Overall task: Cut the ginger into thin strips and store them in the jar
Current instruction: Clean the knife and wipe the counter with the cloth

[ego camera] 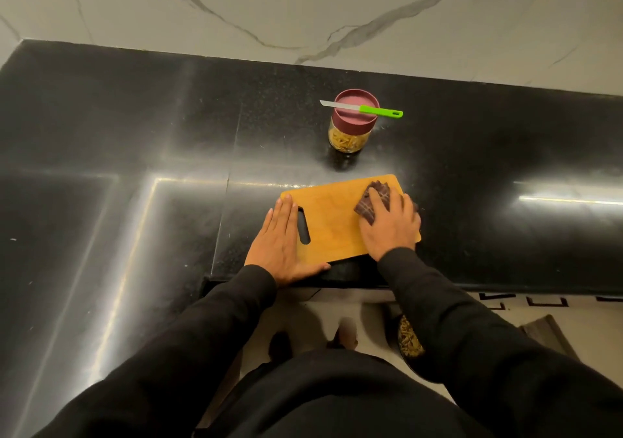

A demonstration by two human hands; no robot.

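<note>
We see the pale yellow ginger strips (347,141) already inside the clear glass jar (349,142), maroon round lid (354,111) on. Jar stands on the black polished stone tabletop (168,134), just beyond the orange wooden cutting board (333,222). The green-handled steel knife (362,108) lies flat across the lid, out of use.

No loose ginger visible on the board. We judge cutting and storing done; step in hand looks like cleanup.

Our right hand (391,225) presses a dark reddish-brown patterned cloth (371,201) onto the board's far right corner, fingers spread flat over it, not pinching. Our left hand (286,242) lies flat on the board's left end beside the handle slot, fingers straight and together, thumb along the near edge, bracing it.

Next move probably calls for sweeping the cloth across the board while the left keeps it from sliding near the tabletop edge. Knife balance on the lid is a risk if the jar gets bumped.
</note>
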